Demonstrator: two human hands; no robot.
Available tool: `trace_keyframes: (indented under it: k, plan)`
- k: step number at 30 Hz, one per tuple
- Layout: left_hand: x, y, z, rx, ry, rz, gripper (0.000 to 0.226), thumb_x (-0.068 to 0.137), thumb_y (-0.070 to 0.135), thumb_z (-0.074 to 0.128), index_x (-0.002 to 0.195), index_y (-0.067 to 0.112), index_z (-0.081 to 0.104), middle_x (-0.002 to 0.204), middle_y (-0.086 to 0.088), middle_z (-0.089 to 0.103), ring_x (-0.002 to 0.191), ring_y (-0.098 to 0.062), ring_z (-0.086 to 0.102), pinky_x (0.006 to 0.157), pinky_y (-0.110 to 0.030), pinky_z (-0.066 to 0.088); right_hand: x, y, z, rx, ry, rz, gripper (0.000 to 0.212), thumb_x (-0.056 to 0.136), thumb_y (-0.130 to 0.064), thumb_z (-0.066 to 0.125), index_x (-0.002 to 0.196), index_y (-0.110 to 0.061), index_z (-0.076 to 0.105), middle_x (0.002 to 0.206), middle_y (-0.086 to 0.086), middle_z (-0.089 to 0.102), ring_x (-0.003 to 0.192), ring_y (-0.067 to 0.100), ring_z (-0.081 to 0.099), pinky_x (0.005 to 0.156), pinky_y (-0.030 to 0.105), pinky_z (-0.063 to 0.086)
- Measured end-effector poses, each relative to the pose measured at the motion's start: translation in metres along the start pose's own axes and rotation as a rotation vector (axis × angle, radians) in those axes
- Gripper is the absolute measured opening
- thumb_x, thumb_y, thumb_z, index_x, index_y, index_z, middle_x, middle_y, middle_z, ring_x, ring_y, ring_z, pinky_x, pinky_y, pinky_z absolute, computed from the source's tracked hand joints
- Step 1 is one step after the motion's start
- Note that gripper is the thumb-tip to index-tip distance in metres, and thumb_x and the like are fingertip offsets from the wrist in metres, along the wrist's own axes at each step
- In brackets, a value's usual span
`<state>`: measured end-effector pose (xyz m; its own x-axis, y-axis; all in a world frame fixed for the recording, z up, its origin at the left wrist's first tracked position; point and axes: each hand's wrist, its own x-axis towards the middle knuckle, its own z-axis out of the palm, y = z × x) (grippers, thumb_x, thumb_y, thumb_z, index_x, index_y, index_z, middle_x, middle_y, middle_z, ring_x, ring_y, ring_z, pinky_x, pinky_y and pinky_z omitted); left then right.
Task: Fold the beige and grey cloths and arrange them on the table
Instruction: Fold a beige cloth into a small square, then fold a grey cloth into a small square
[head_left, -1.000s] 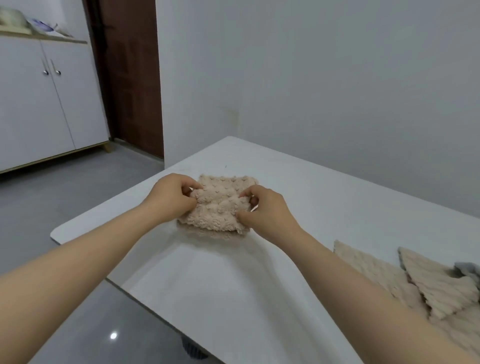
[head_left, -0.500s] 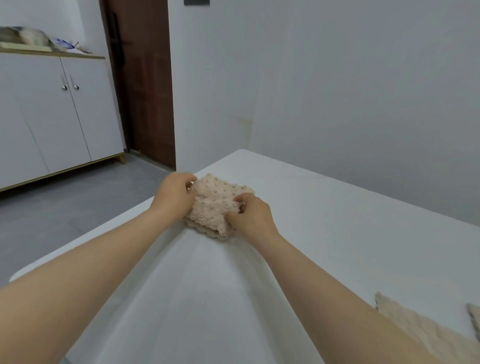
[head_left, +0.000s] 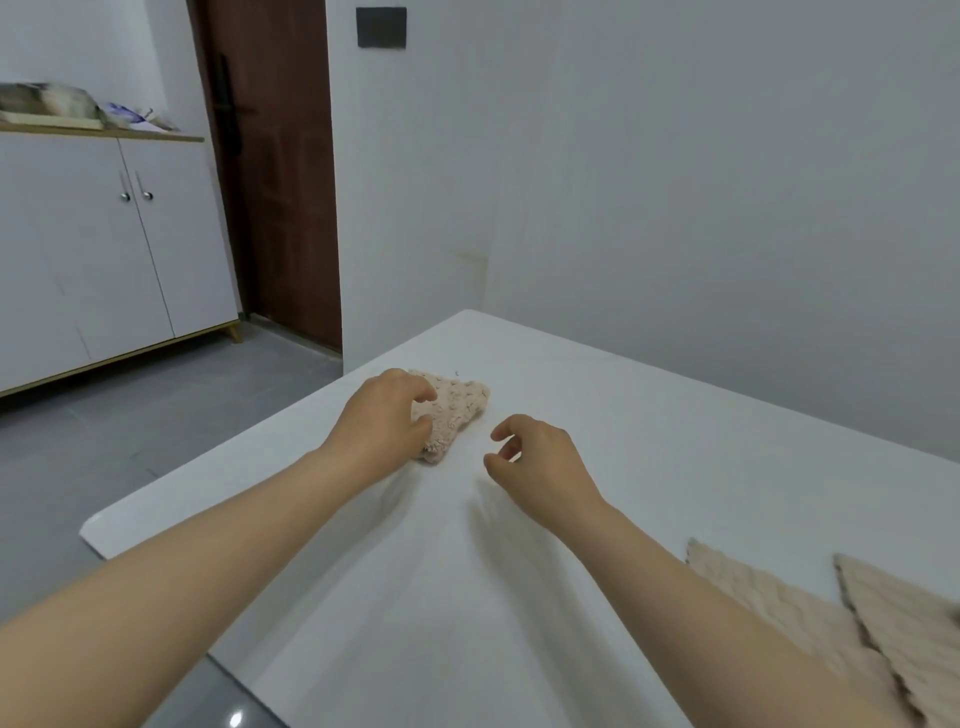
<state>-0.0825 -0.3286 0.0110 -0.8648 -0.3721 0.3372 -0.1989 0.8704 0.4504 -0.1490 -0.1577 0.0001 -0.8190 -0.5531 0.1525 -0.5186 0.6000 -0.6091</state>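
Right hand (head_left: 540, 462) let go of folded beige cloth (head_left: 460, 410), fingers slack, empty. Left hand (head_left: 382, 418) fingers curled on its left side. Soft, light; grip folded edges.

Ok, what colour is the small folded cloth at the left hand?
The folded cloth is beige with raised bobbles; head view.
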Motion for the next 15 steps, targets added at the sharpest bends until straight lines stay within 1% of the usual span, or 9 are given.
trace_keyframes:
  k: [4, 8, 12, 15]
  plan:
    - [-0.034, 0.027, -0.014, -0.021, -0.041, 0.063, 0.030, 0.087, 0.017, 0.056, 0.117, 0.017, 0.063, 0.119, 0.001, 0.060, 0.109, -0.016, 0.055, 0.089, -0.024, 0.040, -0.045, -0.005, -0.026, -0.104, -0.012, -0.025, 0.029, 0.088, -0.022, 0.055, 0.116, -0.018, 0.058, 0.103, -0.003, 0.063, 0.094, 0.015, 0.058, 0.076, 0.027, 0.049]
    - [-0.072, 0.055, -0.024, -0.046, -0.072, 0.144, 0.027, 0.089, 0.020, 0.055, 0.115, 0.019, 0.063, 0.112, 0.004, 0.061, 0.104, -0.013, 0.056, 0.087, -0.023, 0.043, -0.094, -0.006, -0.052, -0.178, 0.014, -0.036, 0.027, 0.088, -0.024, 0.055, 0.115, -0.020, 0.059, 0.101, -0.005, 0.063, 0.092, 0.013, 0.059, 0.076, 0.026, 0.049]
    - [-0.109, 0.083, -0.030, -0.071, -0.119, 0.213, 0.028, 0.090, 0.026, 0.055, 0.117, 0.024, 0.060, 0.114, 0.008, 0.059, 0.102, -0.008, 0.055, 0.082, -0.020, 0.041, -0.143, -0.001, -0.078, -0.236, 0.037, -0.026, 0.027, 0.088, -0.025, 0.054, 0.115, -0.022, 0.058, 0.100, -0.007, 0.061, 0.092, 0.012, 0.059, 0.077, 0.027, 0.049]
    - [-0.133, 0.104, -0.033, -0.090, -0.155, 0.260, 0.027, 0.091, 0.027, 0.055, 0.118, 0.026, 0.059, 0.114, 0.009, 0.058, 0.103, -0.007, 0.054, 0.083, -0.019, 0.041, -0.178, 0.006, -0.094, -0.282, 0.050, -0.020, 0.026, 0.088, -0.026, 0.054, 0.114, -0.023, 0.058, 0.099, -0.009, 0.061, 0.092, 0.010, 0.058, 0.079, 0.026, 0.048]
